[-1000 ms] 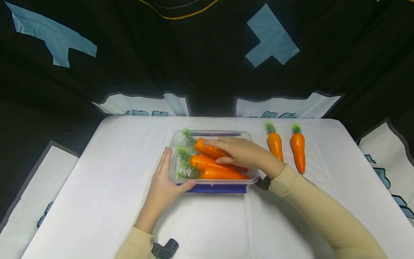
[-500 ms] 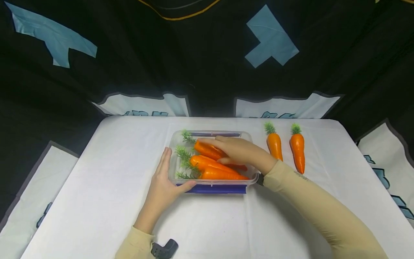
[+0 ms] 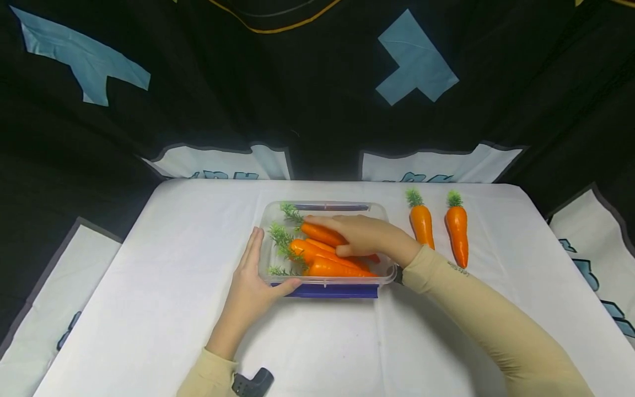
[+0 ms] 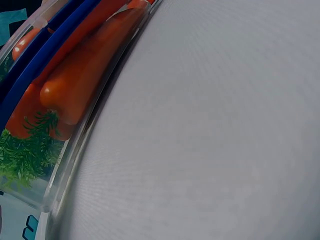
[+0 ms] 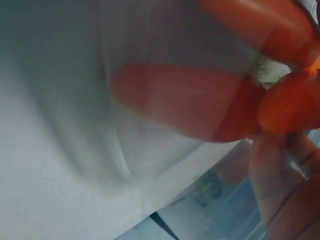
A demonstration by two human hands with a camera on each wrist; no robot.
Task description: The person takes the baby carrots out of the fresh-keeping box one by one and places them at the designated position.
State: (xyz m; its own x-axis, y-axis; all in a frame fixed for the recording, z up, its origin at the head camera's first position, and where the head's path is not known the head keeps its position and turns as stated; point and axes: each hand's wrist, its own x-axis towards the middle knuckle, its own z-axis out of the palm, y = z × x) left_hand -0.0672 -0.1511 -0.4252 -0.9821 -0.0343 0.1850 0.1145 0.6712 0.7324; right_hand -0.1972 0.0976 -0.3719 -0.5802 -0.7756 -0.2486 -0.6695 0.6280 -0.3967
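Note:
A clear plastic box (image 3: 387, 270) with blue clip flaps stands on the table with several orange toy carrots (image 3: 337, 268) lying in it, green tops to the left. My left hand (image 3: 254, 284) rests against the box's left front corner, fingers straight along the side wall and thumb at the front rim. My right hand (image 3: 369, 234) reaches down into the box from the right and grips the rearmost carrot (image 3: 322, 233), its fingers over the far side and its thumb on the near side. In the right wrist view, the fingers (image 5: 270, 170) are right at a carrot (image 5: 290, 107).
Two more carrots (image 3: 421, 223) lie side by side on the white table (image 3: 149, 286), right of the box. The box's front blue flap (image 3: 332, 290) hangs down. Behind the table hangs a black cloth (image 3: 317, 99) with blue and white shapes.
My right hand has shifted slightly inside the box, and the rear carrot has moved a little toward the right and front with it. My left hand has stayed put.

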